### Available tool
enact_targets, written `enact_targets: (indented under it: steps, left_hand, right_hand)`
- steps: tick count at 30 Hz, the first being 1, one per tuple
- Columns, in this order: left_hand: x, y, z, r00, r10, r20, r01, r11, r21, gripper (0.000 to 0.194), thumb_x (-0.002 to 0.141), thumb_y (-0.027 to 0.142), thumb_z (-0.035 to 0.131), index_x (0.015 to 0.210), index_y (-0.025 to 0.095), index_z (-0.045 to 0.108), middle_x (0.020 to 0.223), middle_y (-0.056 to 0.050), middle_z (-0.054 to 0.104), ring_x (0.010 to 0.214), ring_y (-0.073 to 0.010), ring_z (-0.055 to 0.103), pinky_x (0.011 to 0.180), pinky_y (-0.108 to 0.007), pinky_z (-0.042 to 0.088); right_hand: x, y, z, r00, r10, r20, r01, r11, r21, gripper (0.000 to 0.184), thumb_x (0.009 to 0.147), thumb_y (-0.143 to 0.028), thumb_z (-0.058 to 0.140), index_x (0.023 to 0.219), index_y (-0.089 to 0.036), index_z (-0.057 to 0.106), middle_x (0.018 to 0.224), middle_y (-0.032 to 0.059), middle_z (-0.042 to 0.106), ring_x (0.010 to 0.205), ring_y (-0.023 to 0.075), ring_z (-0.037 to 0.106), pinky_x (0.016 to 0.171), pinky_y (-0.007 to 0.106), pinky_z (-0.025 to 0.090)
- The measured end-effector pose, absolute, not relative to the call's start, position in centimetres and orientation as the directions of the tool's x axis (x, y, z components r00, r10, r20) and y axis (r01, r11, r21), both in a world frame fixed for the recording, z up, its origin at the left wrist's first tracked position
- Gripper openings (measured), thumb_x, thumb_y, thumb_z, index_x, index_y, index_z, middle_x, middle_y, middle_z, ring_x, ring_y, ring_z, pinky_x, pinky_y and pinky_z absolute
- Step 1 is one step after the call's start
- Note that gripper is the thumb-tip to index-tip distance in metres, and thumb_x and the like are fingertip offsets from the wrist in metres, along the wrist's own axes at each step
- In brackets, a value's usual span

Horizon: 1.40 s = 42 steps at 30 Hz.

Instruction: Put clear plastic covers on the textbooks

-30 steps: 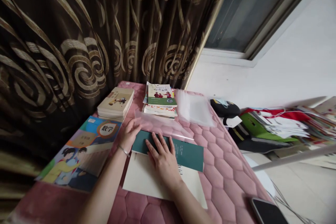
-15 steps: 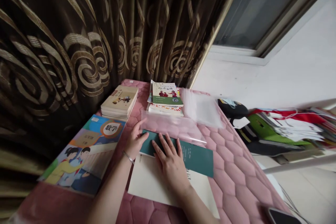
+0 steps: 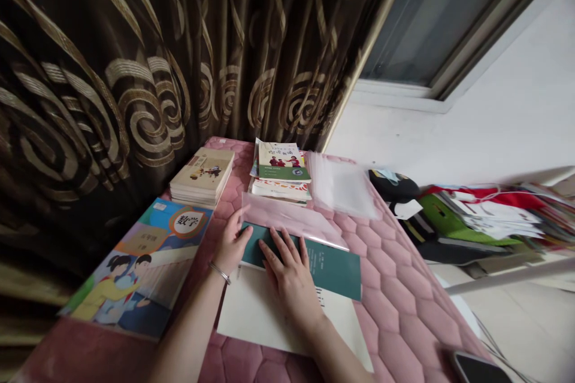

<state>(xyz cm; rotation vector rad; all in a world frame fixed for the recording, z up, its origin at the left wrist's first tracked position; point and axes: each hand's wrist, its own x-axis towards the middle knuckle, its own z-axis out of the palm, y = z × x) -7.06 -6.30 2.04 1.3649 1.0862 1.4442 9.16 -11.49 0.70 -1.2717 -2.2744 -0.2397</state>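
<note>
A book with a green band and a cream lower part (image 3: 251, 305) lies on the pink quilted cover (image 3: 398, 299). My right hand (image 3: 291, 278) rests flat on it, fingers spread across the green band. At the book's upper left corner, my left hand (image 3: 231, 245) has its thumb by the green edge and its bent fingers at the end of a clear plastic book cover (image 3: 291, 218). That plastic stands partly raised along the book's far edge. A metal bracelet is on my left wrist.
To the left lies a maths textbook (image 3: 148, 269). Farther back are a stack of tan books (image 3: 202, 173), another book pile (image 3: 283, 164) and clear plastic sleeves (image 3: 344, 185). A phone (image 3: 478, 368) sits near right; a shelf with papers (image 3: 498, 215) stands beyond the edge.
The view has shifted slightly. The raised plastic beyond the book leans a little differently; both hands keep nearly the same places on the book.
</note>
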Motion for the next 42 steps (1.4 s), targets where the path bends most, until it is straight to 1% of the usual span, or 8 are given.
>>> enact_targets:
  steps: [5, 8, 13, 16, 19, 28, 36, 42]
  left_hand:
    - [-7.3, -6.1, 1.7, -0.131, 0.956, 0.262, 0.039, -0.259, 0.965, 0.05, 0.078, 0.036, 0.059, 0.124, 0.016, 0.051, 0.131, -0.012, 0.054, 0.121, -0.0252, 0.05, 0.1, -0.037, 0.04]
    - [-7.4, -6.1, 1.8, -0.153, 0.951, 0.267, 0.086, -0.257, 0.963, 0.052, 0.08, 0.037, 0.057, 0.126, 0.016, 0.049, 0.124, -0.012, 0.058, 0.113, -0.0246, 0.055, 0.094, -0.037, 0.044]
    - [-7.3, -6.2, 2.2, -0.176, 0.932, 0.317, 0.121, -0.299, 0.946, 0.049, 0.078, 0.036, 0.058, 0.122, 0.017, 0.053, 0.127, -0.012, 0.056, 0.118, -0.0246, 0.051, 0.096, -0.035, 0.043]
    - [-7.3, -6.4, 2.4, -0.156, 0.949, 0.274, 0.145, -0.253, 0.957, 0.05, 0.078, 0.038, 0.058, 0.123, 0.017, 0.052, 0.122, -0.011, 0.058, 0.107, -0.0232, 0.058, 0.088, -0.033, 0.047]
    - [-7.3, -6.4, 2.5, -0.152, 0.955, 0.254, 0.15, -0.232, 0.961, 0.052, 0.078, 0.041, 0.058, 0.124, 0.018, 0.051, 0.118, -0.01, 0.061, 0.102, -0.0222, 0.059, 0.083, -0.031, 0.048]
    - [-7.2, -6.2, 2.2, -0.159, 0.953, 0.257, 0.139, -0.236, 0.962, 0.051, 0.079, 0.044, 0.058, 0.122, 0.019, 0.05, 0.134, -0.011, 0.052, 0.115, -0.0231, 0.053, 0.097, -0.035, 0.04]
    - [-7.1, -6.2, 2.3, -0.181, 0.945, 0.272, 0.181, -0.24, 0.954, 0.046, 0.079, 0.044, 0.058, 0.117, 0.018, 0.054, 0.124, -0.009, 0.059, 0.107, -0.0217, 0.056, 0.087, -0.032, 0.046]
    - [-7.1, -5.9, 2.1, -0.195, 0.939, 0.284, 0.191, -0.248, 0.95, 0.044, 0.079, 0.043, 0.057, 0.115, 0.018, 0.054, 0.126, -0.01, 0.057, 0.112, -0.0226, 0.053, 0.095, -0.034, 0.042]
  right_hand:
    - [11.5, -11.0, 2.1, -0.2, 0.76, 0.618, 0.845, 0.453, -0.284, 0.032, 0.091, -0.019, 0.044, 0.118, -0.021, 0.061, 0.138, 0.0131, 0.047, 0.132, 0.0273, 0.038, 0.101, 0.048, 0.04]
    - [14.4, -10.2, 3.2, -0.031, 0.782, 0.623, 0.889, 0.306, -0.34, 0.036, 0.088, -0.032, 0.049, 0.122, -0.022, 0.057, 0.14, 0.0133, 0.045, 0.131, 0.0327, 0.035, 0.101, 0.056, 0.036]
    - [18.8, -8.6, 2.5, 0.276, 0.876, 0.396, 0.775, 0.041, -0.63, 0.07, 0.074, -0.06, 0.058, 0.131, -0.02, 0.049, 0.139, 0.0148, 0.044, 0.129, 0.0347, 0.038, 0.102, 0.054, 0.035]
    - [20.1, -8.1, 1.4, 0.363, 0.907, 0.213, 0.557, -0.028, -0.83, 0.078, 0.065, -0.062, 0.065, 0.13, -0.022, 0.05, 0.129, 0.0101, 0.055, 0.121, 0.0294, 0.049, 0.098, 0.041, 0.041]
    - [20.8, -8.0, 1.0, 0.386, 0.918, 0.089, 0.358, -0.061, -0.932, 0.079, 0.059, -0.058, 0.072, 0.128, -0.024, 0.053, 0.123, 0.0069, 0.06, 0.112, 0.0274, 0.055, 0.093, 0.037, 0.045]
    - [20.8, -7.8, 1.4, 0.353, 0.935, -0.009, 0.02, -0.017, -1.0, 0.079, 0.05, -0.046, 0.082, 0.119, -0.018, 0.057, 0.103, 0.0069, 0.067, 0.09, 0.0244, 0.062, 0.076, 0.035, 0.052]
    - [20.3, -8.2, 2.5, 0.422, 0.906, 0.039, 0.037, 0.026, -0.999, 0.057, 0.047, -0.043, 0.083, 0.096, -0.02, 0.064, 0.079, 0.0004, 0.064, 0.071, 0.019, 0.059, 0.06, 0.029, 0.049]
    - [20.2, -8.2, 2.1, 0.375, 0.926, 0.035, -0.048, 0.057, -0.997, 0.05, 0.049, -0.042, 0.083, 0.088, -0.02, 0.06, 0.07, -0.0026, 0.058, 0.062, 0.0147, 0.053, 0.055, 0.026, 0.045]
